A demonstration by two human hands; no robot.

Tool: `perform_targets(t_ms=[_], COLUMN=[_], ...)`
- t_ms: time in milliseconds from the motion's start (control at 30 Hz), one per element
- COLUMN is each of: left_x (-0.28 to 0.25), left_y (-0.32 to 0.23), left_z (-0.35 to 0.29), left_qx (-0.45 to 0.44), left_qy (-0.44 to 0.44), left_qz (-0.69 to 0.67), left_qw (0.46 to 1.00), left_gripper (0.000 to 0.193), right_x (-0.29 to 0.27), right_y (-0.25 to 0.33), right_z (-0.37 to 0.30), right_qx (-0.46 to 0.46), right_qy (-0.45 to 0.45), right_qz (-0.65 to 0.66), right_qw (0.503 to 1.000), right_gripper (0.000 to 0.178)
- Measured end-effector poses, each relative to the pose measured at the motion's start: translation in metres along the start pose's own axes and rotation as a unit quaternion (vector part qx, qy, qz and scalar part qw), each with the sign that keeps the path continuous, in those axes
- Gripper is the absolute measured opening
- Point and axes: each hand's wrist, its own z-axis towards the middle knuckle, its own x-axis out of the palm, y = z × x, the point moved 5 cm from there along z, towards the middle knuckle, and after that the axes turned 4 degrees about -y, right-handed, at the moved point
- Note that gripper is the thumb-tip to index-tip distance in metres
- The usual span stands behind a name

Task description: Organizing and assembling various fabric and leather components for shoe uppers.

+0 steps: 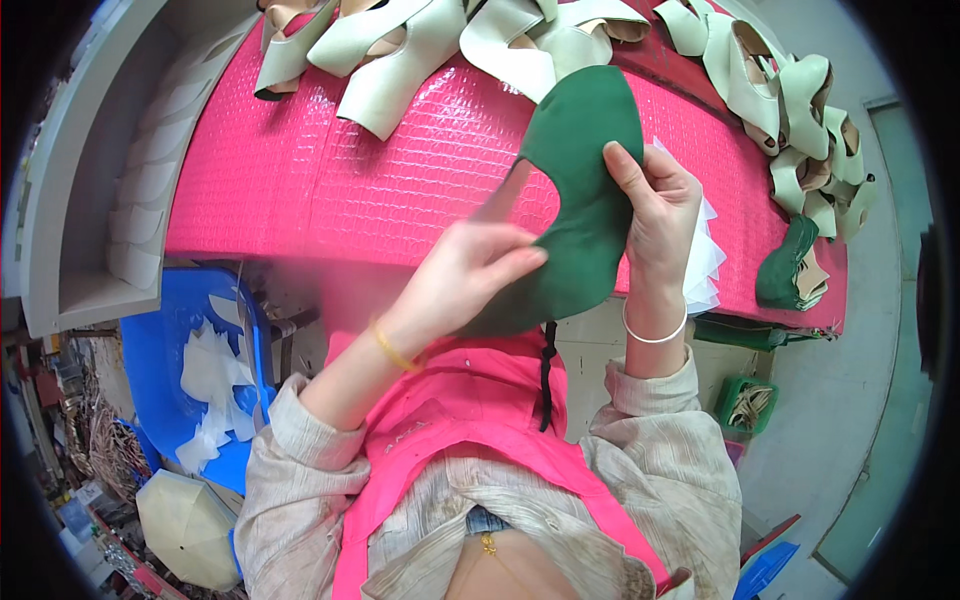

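Across the upper half of the frame stretches the pink quilted table (pixel 330 170), cream shoe uppers (pixel 390 50) heaped along its top edge and down the right side. At lower left sits a blue bin (pixel 150 350) with white scraps inside. Centre frame, the green shoe upper (pixel 585 190) hangs above the table's near edge. The right hand (pixel 660 205) pinches its right edge, thumb pressed on the green face. The left hand (pixel 470 275), blurred, closes on its lower left edge from below. A smaller green piece (pixel 785 265) lies at right.
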Motion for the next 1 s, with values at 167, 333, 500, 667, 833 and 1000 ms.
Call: perform_targets(t_ms=[167, 333, 500, 667, 833, 1000], left_x=[0.019, 0.022, 0.037, 0.037, 0.027, 0.024], left_y=[0.03, 0.039, 0.008, 0.001, 0.011, 0.019], left_z=[-0.054, -0.07, -0.034, -0.011, -0.014, -0.023], left_qx=[-0.117, -0.166, -0.066, -0.059, -0.038, -0.071], left_qy=[0.067, 0.136, 0.015, -0.023, -0.023, -0.011], left_qz=[-0.189, -0.081, -0.195, -0.239, -0.289, -0.182], left_qw=[0.973, 0.973, 0.978, 0.969, 0.956, 0.981], left_gripper=[0.027, 0.031, 0.024, 0.019, 0.02, 0.021], right_x=[-0.014, -0.022, -0.014, -0.005, 0.007, -0.005], right_y=[-0.003, -0.017, -0.006, -0.005, -0.01, -0.022], right_z=[0.015, 0.01, -0.022, -0.033, -0.032, -0.022], right_qx=[0.054, 0.161, 0.147, 0.077, 0.085, 0.073], right_qy=[0.015, 0.104, 0.089, 0.047, 0.048, 0.043], right_qz=[0.013, 0.056, 0.023, 0.02, 0.035, -0.004], right_qw=[0.998, 0.98, 0.985, 0.996, 0.995, 0.996], right_gripper=[0.015, 0.019, 0.019, 0.017, 0.018, 0.017])
